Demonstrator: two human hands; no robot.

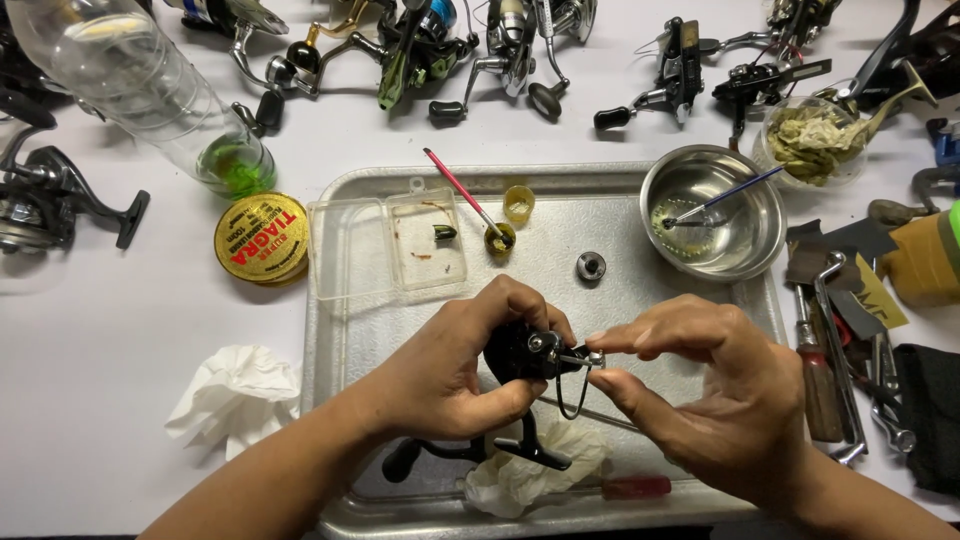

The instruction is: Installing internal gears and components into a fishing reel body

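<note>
My left hand (pixel 455 370) grips a black fishing reel body (pixel 520 352) above a metal tray (pixel 610 235). My right hand (pixel 705 385) pinches a small metal part (pixel 594 357) at the reel's tip, by its thin wire bail (pixel 573 392). The reel's black handle (pixel 440 452) hangs below my left hand, over a crumpled white tissue (pixel 535 470). A red-handled screwdriver (pixel 625 487) lies at the tray's front edge.
On the tray lie a clear plastic box (pixel 385 245), a small yellow cap (pixel 518 203), a red brush (pixel 460 190), a metal ring (pixel 591 265) and a steel bowl (pixel 712 210). A gold tin (pixel 261 238), plastic bottle (pixel 150 85), tissue (pixel 235 395), tools (pixel 835 350) and several reels surround it.
</note>
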